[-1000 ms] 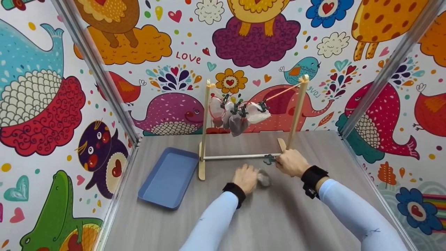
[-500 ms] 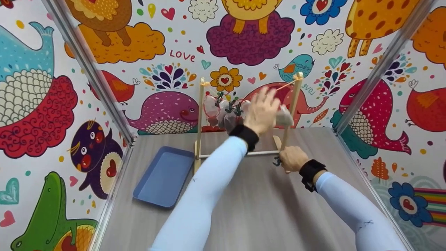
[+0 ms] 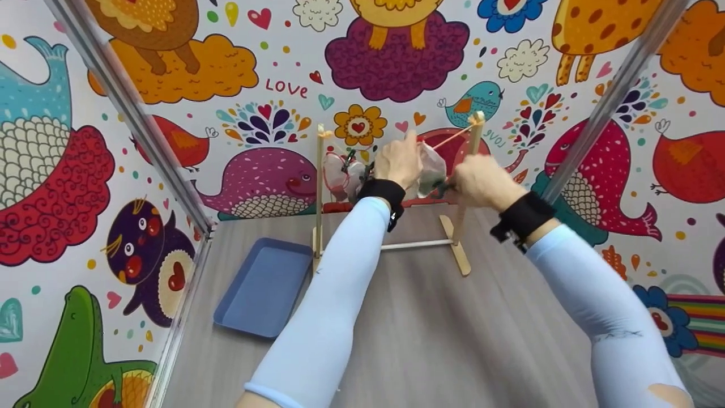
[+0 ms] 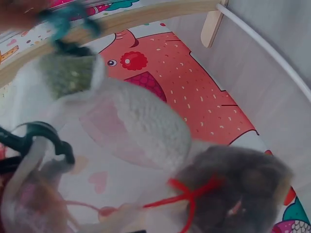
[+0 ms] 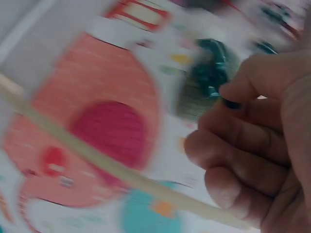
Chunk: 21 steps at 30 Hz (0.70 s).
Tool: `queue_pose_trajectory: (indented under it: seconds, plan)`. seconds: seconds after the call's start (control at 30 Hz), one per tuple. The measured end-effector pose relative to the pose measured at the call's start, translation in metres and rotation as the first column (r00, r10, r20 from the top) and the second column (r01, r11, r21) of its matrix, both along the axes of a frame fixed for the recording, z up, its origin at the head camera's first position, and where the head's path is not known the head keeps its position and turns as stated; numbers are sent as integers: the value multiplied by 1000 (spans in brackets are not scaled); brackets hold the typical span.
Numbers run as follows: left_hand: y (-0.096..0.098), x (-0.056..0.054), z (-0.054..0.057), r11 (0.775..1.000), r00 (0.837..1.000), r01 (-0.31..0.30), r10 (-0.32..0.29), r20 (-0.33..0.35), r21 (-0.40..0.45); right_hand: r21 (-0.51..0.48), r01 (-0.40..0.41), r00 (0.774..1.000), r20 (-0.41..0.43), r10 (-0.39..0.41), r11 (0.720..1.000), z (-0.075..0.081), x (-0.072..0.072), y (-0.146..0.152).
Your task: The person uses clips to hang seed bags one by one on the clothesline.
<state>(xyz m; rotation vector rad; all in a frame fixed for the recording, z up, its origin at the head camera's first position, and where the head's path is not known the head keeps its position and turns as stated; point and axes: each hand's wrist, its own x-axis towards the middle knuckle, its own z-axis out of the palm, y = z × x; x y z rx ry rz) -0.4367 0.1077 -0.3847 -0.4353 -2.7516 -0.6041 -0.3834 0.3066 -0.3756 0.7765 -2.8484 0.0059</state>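
A low wooden drying rack (image 3: 319, 187) has an orange-pink line (image 3: 456, 137) between its posts. My left hand (image 3: 398, 161) is up at the line, its fingers holding a small white-and-grey cloth piece (image 3: 433, 170) that hangs beside them. No part of that hand shows in the left wrist view. Just right of the cloth my right hand (image 3: 484, 178) pinches a dark green clip (image 5: 210, 73) between thumb and fingers, close to the cloth's grey-green part. Several other pieces, among them a dark grey one (image 4: 238, 189), hang clipped farther left, partly behind my left hand.
On the table to the rack's left lies a blue tray (image 3: 263, 289). A white rod (image 3: 416, 245) joins the rack's feet low down, and a wooden foot (image 3: 455, 243) juts forward. Patterned walls with metal corner rails (image 3: 130, 119) enclose the table.
My left hand has lifted the cloth piece from the table up to the line. My right hand has risen from the rack's right foot with the clip, to beside the cloth.
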Motion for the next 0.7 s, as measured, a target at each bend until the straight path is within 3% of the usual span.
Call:
queue_pose_trajectory:
  seconds: [0.13, 0.27, 0.37, 0.53, 0.6, 0.7]
  plan:
    - [5, 5, -3, 1000, 999, 12, -12, -36, -9, 31, 12, 997, -74, -9, 999, 49, 1, 0]
    - [6, 8, -7, 999, 998, 26, -28, -53, -37, 107, 21, 991, -132, -6, 994, 73, -6, -6]
    - [8, 9, -8, 998, 997, 32, -35, -62, -60, 165, 23, 993, -120, -3, 986, 75, -13, -14]
    - [10, 10, -10, 996, 997, 43, -48, -67, -76, 298, 2, 989, -144, 43, 955, 61, -20, -30]
    - [8, 11, -11, 996, 996, 50, -55, -69, -79, 302, -22, 980, -180, 79, 953, 53, -21, -32]
    - [2, 16, -11, 992, 991, 92, -99, -93, -83, 209, -46, 969, -228, 94, 977, 41, -23, -27]
